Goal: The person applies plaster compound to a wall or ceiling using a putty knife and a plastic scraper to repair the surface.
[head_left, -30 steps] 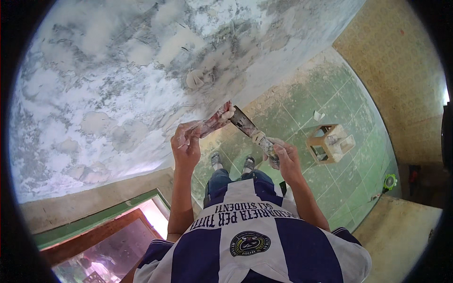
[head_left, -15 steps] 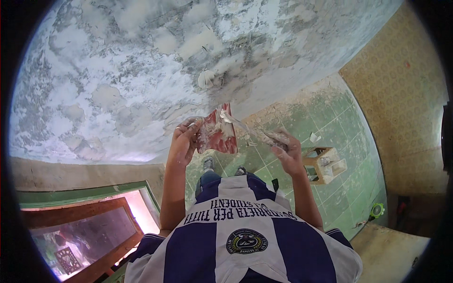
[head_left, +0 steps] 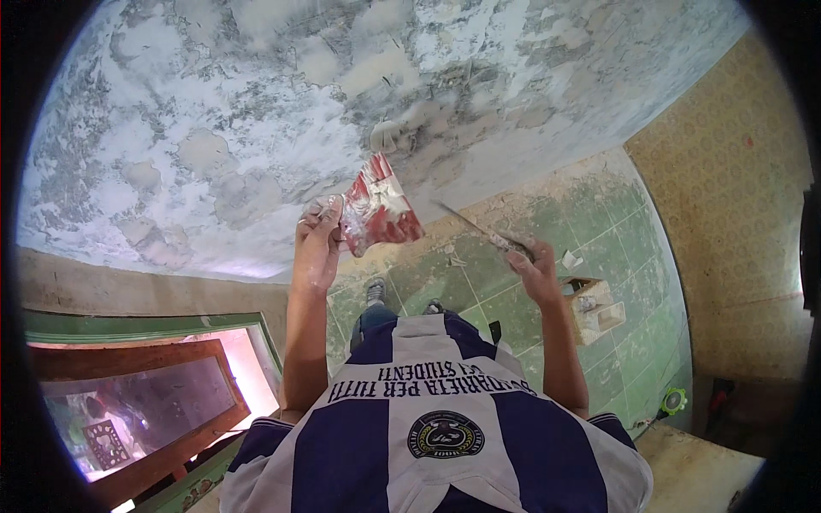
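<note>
In front of the wall, my left hand (head_left: 320, 227) is closed on the left edge of a red, putty-smeared flat sheet (head_left: 380, 209). The sheet is tilted, with white paste across its middle. My right hand (head_left: 532, 259) grips the handle of a putty knife (head_left: 473, 224), whose thin blade points up and left toward the wall, apart from the sheet. White residue marks both hands. Beyond them rises the wall (head_left: 231, 128), patchy with white and grey filler.
A wooden stool-like frame (head_left: 593, 312) stands on the green tiled floor (head_left: 479, 282) to the right. A white scrap (head_left: 571, 259) lies near it. A wooden-framed window (head_left: 162, 410) is at lower left, a bright green round object (head_left: 675, 400) at lower right. Patterned yellowish wall covering (head_left: 727, 162) borders the right.
The putty knife has come away from the sheet and now points at the wall. My left hand has tilted the sheet and shifted slightly left. My right hand has moved slightly right.
</note>
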`<state>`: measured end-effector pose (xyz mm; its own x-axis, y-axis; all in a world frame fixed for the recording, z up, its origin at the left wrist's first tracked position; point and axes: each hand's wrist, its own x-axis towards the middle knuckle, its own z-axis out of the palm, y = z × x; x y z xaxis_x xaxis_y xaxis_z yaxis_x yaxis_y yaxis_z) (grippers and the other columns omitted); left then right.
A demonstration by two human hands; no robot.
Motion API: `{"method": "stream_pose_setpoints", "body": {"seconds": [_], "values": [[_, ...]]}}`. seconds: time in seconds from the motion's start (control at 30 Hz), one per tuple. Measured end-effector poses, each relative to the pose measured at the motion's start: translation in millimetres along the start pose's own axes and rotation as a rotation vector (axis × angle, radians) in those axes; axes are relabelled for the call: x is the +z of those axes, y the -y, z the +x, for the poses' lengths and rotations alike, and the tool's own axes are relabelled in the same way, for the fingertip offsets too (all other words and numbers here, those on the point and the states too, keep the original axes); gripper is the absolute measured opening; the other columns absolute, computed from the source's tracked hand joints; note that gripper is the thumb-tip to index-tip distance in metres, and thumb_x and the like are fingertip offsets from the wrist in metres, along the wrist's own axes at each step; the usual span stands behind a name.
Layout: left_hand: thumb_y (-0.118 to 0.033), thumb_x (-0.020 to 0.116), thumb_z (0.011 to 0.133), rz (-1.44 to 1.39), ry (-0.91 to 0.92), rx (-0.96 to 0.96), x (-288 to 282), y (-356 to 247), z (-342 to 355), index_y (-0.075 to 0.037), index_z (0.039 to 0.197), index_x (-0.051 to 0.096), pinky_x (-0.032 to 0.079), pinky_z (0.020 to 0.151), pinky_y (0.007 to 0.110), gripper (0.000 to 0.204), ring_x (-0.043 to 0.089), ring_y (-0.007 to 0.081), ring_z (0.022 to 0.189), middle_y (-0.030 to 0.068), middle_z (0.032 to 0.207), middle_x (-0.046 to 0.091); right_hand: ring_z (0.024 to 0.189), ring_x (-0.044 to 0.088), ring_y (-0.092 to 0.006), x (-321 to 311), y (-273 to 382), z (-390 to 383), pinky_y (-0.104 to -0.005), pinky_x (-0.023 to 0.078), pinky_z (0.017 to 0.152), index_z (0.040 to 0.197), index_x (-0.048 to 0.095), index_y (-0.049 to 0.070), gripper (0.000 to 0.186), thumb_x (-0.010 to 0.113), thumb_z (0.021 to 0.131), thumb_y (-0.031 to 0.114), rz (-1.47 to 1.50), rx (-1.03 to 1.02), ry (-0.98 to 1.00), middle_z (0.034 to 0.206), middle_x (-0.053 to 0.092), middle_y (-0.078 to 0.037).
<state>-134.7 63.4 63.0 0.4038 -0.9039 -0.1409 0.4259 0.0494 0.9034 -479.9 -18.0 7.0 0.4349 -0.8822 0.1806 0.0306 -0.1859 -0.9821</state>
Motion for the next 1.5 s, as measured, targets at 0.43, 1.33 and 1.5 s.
{"method": "stream_pose_setpoints", "body": {"seconds": [0.43, 1.33, 1.5], "values": [[-0.001, 0.059, 0.095, 0.503, 0.080, 0.466, -4.4, 30.4, -19.5, -0.003, 0.095, 0.056, 0.051, 0.065, 0.023, 0.004, 0.055, 0.0051, 0.075, 0.0009, 0.087, 0.061, 0.055, 0.051, -0.0081, 66.4, 22.4, -22.0, -0.0221, 0.038, 0.046, 0.114, 0.062, -0.006, 0.033, 0.045, 0.098, 0.018, 0.339, 0.428, -0.081, 0.078, 0.066, -0.009], [-0.017, 0.068, 0.092, 0.214, -0.525, -0.250, -188.9, 161.4, 29.9, -0.005, 0.101, 0.057, 0.054, 0.063, 0.038, 0.019, 0.063, 0.0187, 0.073, 0.0080, 0.092, 0.064, 0.098, 0.062, -0.0324, 203.0, -226.5, 184.1, -0.0406, 0.048, 0.085, 0.108, 0.068, 0.004, 0.037, 0.078, 0.072, 0.001, -0.368, -0.216, -0.500, 0.109, 0.067, -0.013], [-0.014, 0.065, 0.094, 0.244, -0.498, -0.320, -210.3, 176.0, 44.2, -0.005, 0.102, 0.056, 0.056, 0.061, 0.038, 0.015, 0.065, 0.0199, 0.078, 0.0090, 0.094, 0.064, 0.096, 0.061, -0.0314, 227.0, -244.4, 200.5, -0.0400, 0.046, 0.084, 0.112, 0.068, 0.005, 0.044, 0.080, 0.069, 0.002, -0.432, -0.265, -0.584, 0.109, 0.067, -0.011]]}}
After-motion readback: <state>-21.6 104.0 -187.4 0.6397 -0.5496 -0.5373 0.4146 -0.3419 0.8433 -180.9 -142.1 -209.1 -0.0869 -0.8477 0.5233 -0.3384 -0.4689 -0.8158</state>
